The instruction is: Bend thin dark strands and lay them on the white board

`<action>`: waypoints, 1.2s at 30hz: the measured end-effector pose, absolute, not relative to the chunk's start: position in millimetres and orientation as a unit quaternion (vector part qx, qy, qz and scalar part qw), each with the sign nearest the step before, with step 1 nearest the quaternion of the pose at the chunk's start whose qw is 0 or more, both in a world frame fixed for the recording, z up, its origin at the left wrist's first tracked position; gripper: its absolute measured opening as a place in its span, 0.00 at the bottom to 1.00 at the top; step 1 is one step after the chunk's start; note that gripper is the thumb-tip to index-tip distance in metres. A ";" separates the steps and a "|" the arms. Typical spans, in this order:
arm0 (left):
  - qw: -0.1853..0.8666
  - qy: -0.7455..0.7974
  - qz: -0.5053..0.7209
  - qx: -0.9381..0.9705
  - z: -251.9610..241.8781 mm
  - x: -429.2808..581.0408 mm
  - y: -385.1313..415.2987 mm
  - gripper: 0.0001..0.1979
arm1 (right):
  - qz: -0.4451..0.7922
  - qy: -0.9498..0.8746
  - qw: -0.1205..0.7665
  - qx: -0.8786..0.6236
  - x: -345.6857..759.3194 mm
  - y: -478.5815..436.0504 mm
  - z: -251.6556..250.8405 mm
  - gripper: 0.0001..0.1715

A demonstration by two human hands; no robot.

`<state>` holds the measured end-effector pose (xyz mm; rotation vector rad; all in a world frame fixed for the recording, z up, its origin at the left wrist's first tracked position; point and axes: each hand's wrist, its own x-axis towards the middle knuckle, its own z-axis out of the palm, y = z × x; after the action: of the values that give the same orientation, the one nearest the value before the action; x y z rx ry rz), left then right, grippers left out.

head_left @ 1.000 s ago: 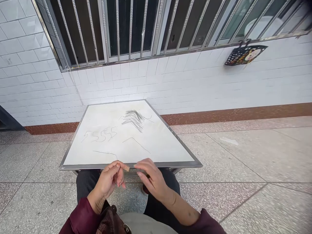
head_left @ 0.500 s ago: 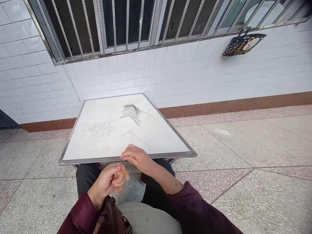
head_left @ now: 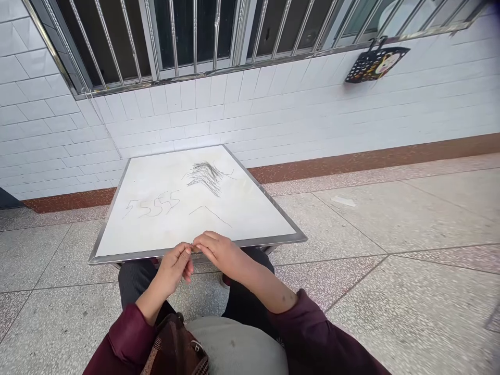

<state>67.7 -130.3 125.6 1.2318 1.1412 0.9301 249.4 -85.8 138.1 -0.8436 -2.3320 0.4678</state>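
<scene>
The left hand [head_left: 174, 268] and right hand [head_left: 221, 252] meet fingertip to fingertip at the near rim of the surface [head_left: 117, 245]. Both are pinched narrow on a tan bit [head_left: 192, 249] too small to identify. The dark strands [head_left: 205, 177] lie well beyond, straight ahead, slanting rightward.

your left hand [head_left: 176, 268] is held up in front of you, wrist bent, thumb and forefinger pinched together. your right hand [head_left: 219, 252] is palm down, fingers curled, its tips touching those of the left. left forearm [head_left: 150, 303] and right forearm [head_left: 262, 286] are bare and angle inward.
</scene>
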 end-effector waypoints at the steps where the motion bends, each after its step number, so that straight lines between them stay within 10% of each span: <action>1: 0.552 0.497 0.384 0.548 125.2 69.7 -129.2 0.22 | 0.172 -0.882 0.301 -0.318 249.4 -86.9 138.1 0.10; 36: 0.463 0.536 0.294 0.642 123.8 91.9 -140.5 0.22 | 0.182 -0.861 0.300 -0.368 249.4 -94.8 139.8 0.09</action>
<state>91.9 -140.5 123.8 1.5787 1.3172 0.7231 249.4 -94.8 139.8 -0.9775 -2.2857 0.4826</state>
